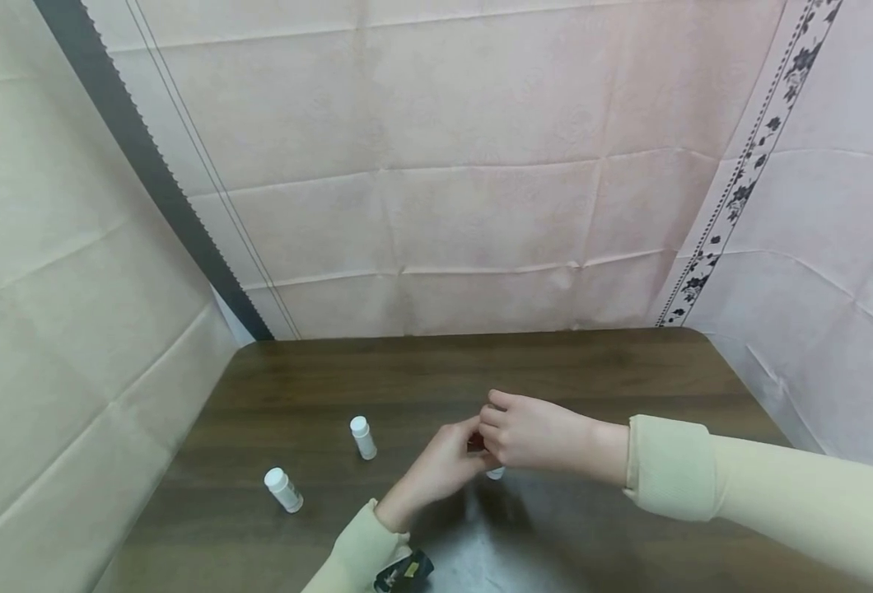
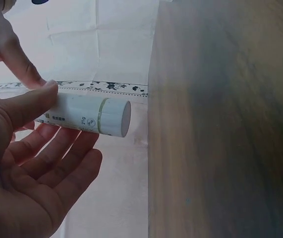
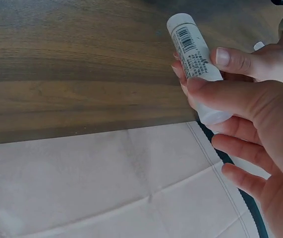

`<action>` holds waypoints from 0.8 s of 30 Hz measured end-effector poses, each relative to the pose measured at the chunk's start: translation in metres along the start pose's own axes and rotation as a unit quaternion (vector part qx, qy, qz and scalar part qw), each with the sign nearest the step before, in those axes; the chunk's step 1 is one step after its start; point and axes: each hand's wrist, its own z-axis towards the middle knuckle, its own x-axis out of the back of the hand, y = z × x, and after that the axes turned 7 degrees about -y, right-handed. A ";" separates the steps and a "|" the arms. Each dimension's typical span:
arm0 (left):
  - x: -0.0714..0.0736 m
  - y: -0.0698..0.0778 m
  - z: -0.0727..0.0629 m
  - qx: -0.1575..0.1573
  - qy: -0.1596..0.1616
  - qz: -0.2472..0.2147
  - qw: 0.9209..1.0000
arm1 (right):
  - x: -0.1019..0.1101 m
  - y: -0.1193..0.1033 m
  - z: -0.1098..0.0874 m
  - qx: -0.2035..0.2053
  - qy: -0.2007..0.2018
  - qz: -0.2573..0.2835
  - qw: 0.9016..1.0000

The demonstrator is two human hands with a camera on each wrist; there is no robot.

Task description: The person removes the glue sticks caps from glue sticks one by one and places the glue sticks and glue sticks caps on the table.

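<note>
Both hands meet around a white glue stick, held tilted above the table; only its end shows in the head view. My left hand grips its printed body between thumb and fingers. The end with a gold line sticks out past the left fingertips. At the opposite, translucent white end, my right hand pinches with thumb and index finger, its other fingers loosely spread. A barcode and small print face the right wrist camera. Two more white glue sticks, a farther one and a nearer one, stand upright to the left.
The dark wooden table has rounded far corners. Pale creased cloth hangs behind it and on both sides. A black device is strapped at the left wrist.
</note>
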 end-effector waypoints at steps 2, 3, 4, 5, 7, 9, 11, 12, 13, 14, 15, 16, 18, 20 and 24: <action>0.000 0.000 -0.001 -0.001 0.001 0.000 1.000 | 0.001 0.000 0.000 0.003 -0.002 0.004 1.000; 0.000 0.001 -0.001 0.000 0.001 -0.001 1.000 | 0.002 0.000 0.001 0.005 -0.004 0.006 1.000; 0.000 0.001 -0.002 0.000 0.000 -0.002 1.000 | 0.002 -0.001 0.001 0.006 -0.006 0.008 1.000; -0.001 0.001 -0.002 0.001 0.000 -0.002 1.000 | 0.003 -0.001 0.001 0.007 -0.007 0.009 1.000; -0.001 0.002 -0.003 0.002 -0.002 -0.003 1.000 | 0.003 -0.002 0.002 0.009 -0.010 0.012 1.000; -0.001 0.002 -0.003 0.002 -0.004 -0.002 1.000 | 0.004 -0.002 0.003 0.011 -0.016 0.015 1.000; -0.002 0.001 -0.003 0.002 -0.003 0.002 1.000 | 0.006 -0.002 0.004 0.012 -0.023 0.015 1.000; -0.002 0.001 -0.003 0.002 -0.003 0.004 1.000 | 0.007 -0.002 0.004 0.013 -0.027 0.015 0.999; -0.002 0.001 -0.003 0.001 -0.002 0.006 1.000 | 0.008 -0.002 0.004 0.014 -0.033 0.015 0.999; -0.002 0.000 -0.003 -0.001 -0.002 0.009 1.000 | 0.009 -0.002 0.005 0.014 -0.038 0.013 0.999; -0.003 0.000 -0.003 -0.002 -0.001 0.011 1.000 | 0.009 -0.002 0.005 0.015 -0.042 0.012 0.999; -0.003 -0.001 -0.003 -0.002 -0.002 0.011 1.000 | 0.010 -0.002 0.005 0.015 -0.047 0.012 0.999; -0.004 -0.002 -0.003 -0.003 -0.004 0.012 1.000 | 0.011 -0.001 0.006 0.016 -0.053 0.014 0.998; -0.004 -0.004 -0.003 -0.003 -0.006 0.012 1.000 | 0.011 -0.001 0.006 0.016 -0.057 0.017 0.998; -0.004 -0.004 -0.004 -0.002 -0.005 0.005 1.000 | 0.012 0.000 0.007 0.013 -0.057 0.017 0.998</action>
